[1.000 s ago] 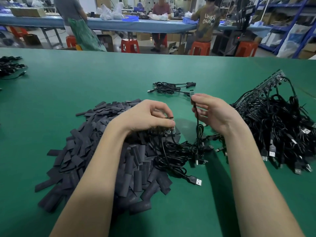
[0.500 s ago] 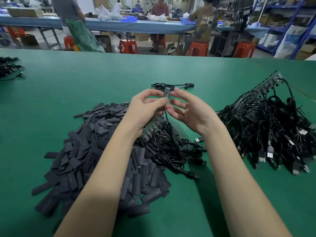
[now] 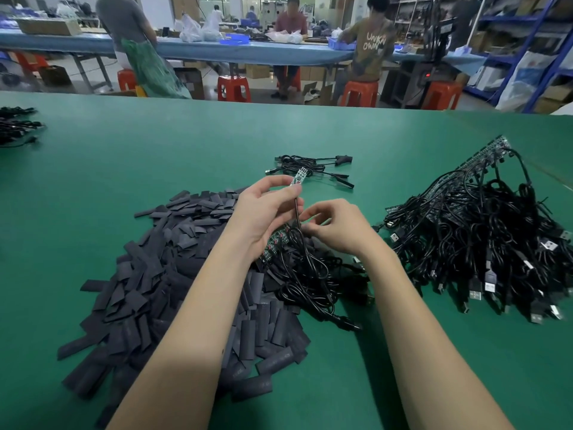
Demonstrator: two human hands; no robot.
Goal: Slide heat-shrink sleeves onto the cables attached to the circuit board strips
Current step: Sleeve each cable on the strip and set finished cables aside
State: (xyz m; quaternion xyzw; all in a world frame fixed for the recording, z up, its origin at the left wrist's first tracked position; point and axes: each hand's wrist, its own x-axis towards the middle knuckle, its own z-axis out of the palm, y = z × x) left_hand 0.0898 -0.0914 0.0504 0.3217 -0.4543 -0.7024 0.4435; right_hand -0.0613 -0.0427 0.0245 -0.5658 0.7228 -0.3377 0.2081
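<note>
My left hand (image 3: pixel 266 209) pinches a small circuit board piece (image 3: pixel 299 176) raised above the green table, its black cable (image 3: pixel 298 212) hanging down from it. A green circuit board strip (image 3: pixel 276 242) shows below my left palm. My right hand (image 3: pixel 338 226) has its fingers curled near that cable, just right of it; whether they pinch it I cannot tell. A big heap of flat black heat-shrink sleeves (image 3: pixel 173 268) lies at the left under my left forearm. Loose black cables (image 3: pixel 310 280) lie between my arms.
A large bundle of black USB cables on board strips (image 3: pixel 483 243) lies at the right. A few sleeved cables (image 3: pixel 313 167) lie further back at the centre. More black cables (image 3: pixel 15 125) sit at the far left edge. People work at benches beyond the table.
My right hand dropped from the board piece down to beside the cable and curled its fingers. My left hand kept hold of the board piece, still raised.
</note>
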